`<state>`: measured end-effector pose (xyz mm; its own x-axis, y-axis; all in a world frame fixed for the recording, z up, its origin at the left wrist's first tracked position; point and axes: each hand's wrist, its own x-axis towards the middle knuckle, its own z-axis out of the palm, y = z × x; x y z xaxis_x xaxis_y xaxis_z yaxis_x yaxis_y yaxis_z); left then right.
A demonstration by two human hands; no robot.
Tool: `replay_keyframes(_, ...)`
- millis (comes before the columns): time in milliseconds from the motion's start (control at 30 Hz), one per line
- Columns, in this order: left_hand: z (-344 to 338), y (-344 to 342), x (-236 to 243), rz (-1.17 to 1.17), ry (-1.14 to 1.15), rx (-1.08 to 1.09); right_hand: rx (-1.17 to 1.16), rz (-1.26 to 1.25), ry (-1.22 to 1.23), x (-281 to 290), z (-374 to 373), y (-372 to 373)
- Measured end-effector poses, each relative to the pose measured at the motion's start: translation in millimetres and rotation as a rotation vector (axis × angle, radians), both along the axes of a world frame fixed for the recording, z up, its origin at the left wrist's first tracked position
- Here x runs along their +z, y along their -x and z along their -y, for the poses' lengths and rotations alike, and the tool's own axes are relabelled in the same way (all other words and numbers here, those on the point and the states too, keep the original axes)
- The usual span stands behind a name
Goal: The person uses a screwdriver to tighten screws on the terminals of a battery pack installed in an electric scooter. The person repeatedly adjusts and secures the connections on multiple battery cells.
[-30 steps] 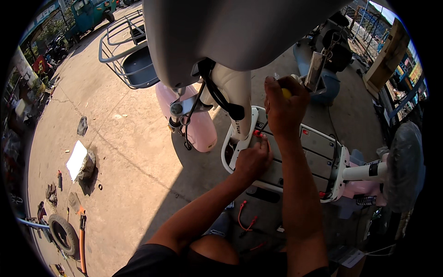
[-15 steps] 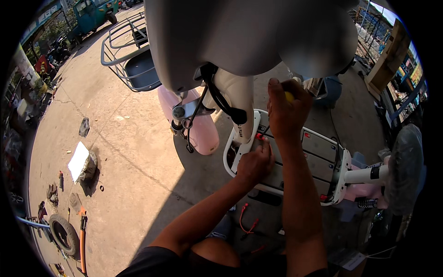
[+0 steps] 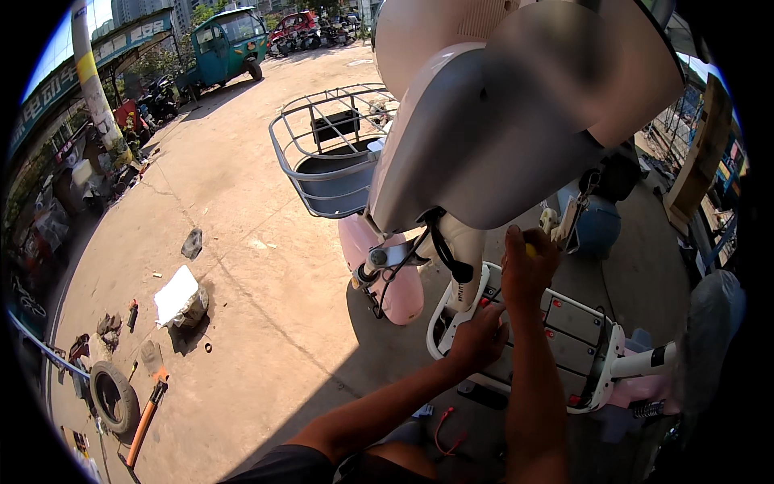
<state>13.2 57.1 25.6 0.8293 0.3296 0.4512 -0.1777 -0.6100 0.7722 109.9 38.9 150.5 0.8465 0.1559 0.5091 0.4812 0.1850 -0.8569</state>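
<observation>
Beneath the scooter's overhanging body cover (image 3: 451, 153), the white floor frame (image 3: 611, 373) carries oblong grey blocks (image 3: 571, 343) that look like batteries. Headroom over its front edge is tight, so the right hand (image 3: 528, 270) could knock the cover. Its fingers are curled firmly round a yellow-topped tool (image 3: 530, 249); tipped off square, that might skid toward the left hand (image 3: 481, 335), bunched low at the frame's front end. A metal shaft bridging two terminals could short them, but the shaft is hard to make out. The left fingers are at a small red piece (image 3: 485, 302) just inside the front edge; I cannot tell whether they pinch it.

The cover is smooth, curved and plastic-looking; the frame, glossy with rounded corners; the blocks, flat and matt, split by black seams. Off the frame's near long edge lies a thin, bent red cable (image 3: 441, 431).
</observation>
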Motion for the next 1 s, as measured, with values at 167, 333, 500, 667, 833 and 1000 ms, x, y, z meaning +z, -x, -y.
replay_keyframes(167,14,-6,51,0.172,0.056,0.13,0.117,-0.024,0.052,6,14,0)
replay_keyframes(333,16,-29,64,0.294,0.07,0.17,0.164,-0.012,0.026,13,20,0)
replay_keyframes(500,8,-55,58,0.27,0.327,0.014,0.143,0.112,0.146,13,31,-6)
replay_keyframes(667,-14,-81,37,0.297,0.251,0.022,0.28,0.097,0.215,28,30,3)
replay_keyframes(833,-3,-84,50,0.305,0.249,0.11,0.44,-0.106,0.074,43,39,-1)
replay_keyframes(1000,-10,-79,55,0.321,0.162,0.05,0.396,-0.154,-0.001,25,27,-10)
